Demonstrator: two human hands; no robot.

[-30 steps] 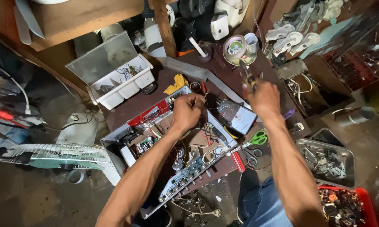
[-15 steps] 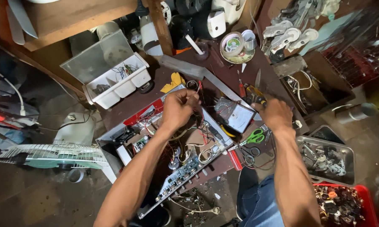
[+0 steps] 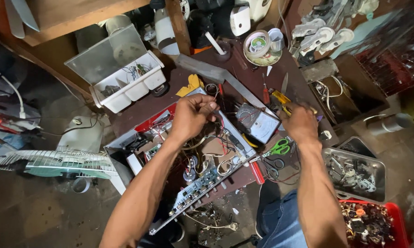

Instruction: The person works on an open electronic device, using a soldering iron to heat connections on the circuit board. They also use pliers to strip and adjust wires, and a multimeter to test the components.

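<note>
Your left hand (image 3: 191, 115) is pinched together on thin wires (image 3: 212, 90) above the opened amplifier chassis (image 3: 188, 160). Your right hand (image 3: 301, 123) is clamped on yellow-handled pliers (image 3: 279, 98), near the analog meter (image 3: 257, 123) & green scissors (image 3: 278, 149).

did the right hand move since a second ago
Yes. The right hand has come down toward the person: earlier it was raised up near the tape roll, and now it sits just above the green scissors, beside the meter.
</note>
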